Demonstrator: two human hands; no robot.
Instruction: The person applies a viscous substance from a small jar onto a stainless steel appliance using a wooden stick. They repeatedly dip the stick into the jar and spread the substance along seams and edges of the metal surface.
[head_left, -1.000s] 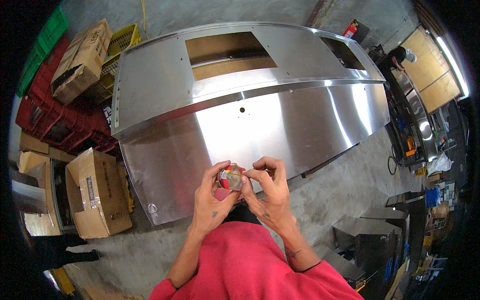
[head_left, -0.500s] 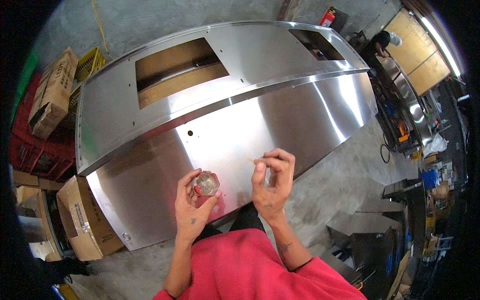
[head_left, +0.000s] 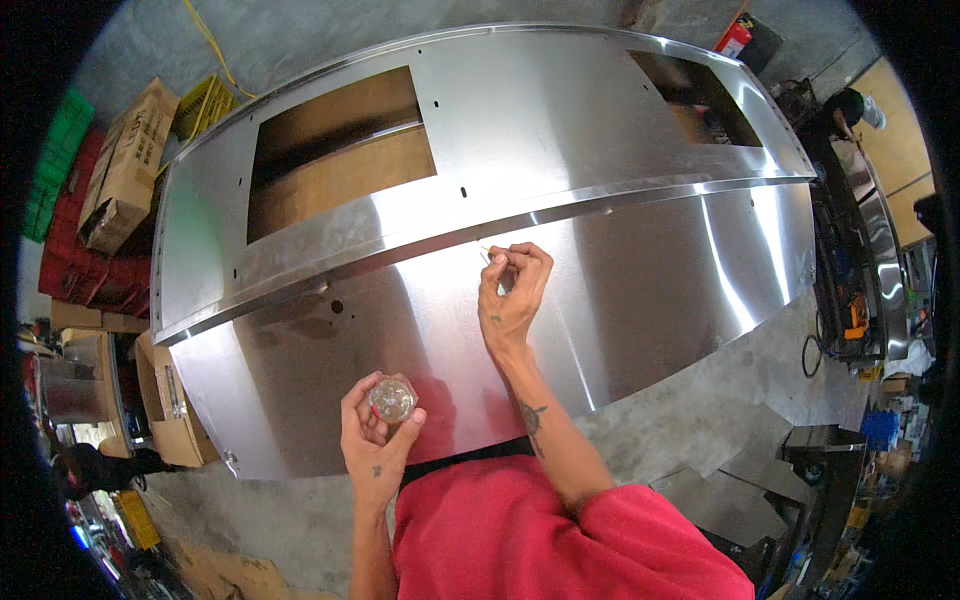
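Observation:
My left hand (head_left: 376, 445) is closed round a small clear jar (head_left: 393, 400) with red on its side, held above the near sheet of a large stainless steel unit (head_left: 290, 400). What fills the jar, if anything, is hard to make out. Farther forward, my right hand (head_left: 513, 300) pinches a thin, pale stick (head_left: 485, 249) between thumb and fingers. Its tip is close to the raised steel lip (head_left: 400, 250) that crosses the unit; whether it touches the metal I cannot tell.
Two rectangular cutouts open in the unit's far panel, and a small round hole (head_left: 336, 307) pierces the near sheet. Cardboard boxes (head_left: 130, 165) and red crates (head_left: 75, 240) stand at left. Dark metal parts (head_left: 740, 510) lie at right, with another person (head_left: 848, 108) at far right.
My right hand has moved forward with the stick, from above the near sheet to the raised lip. My left hand still holds the jar, and the whole view has shifted.

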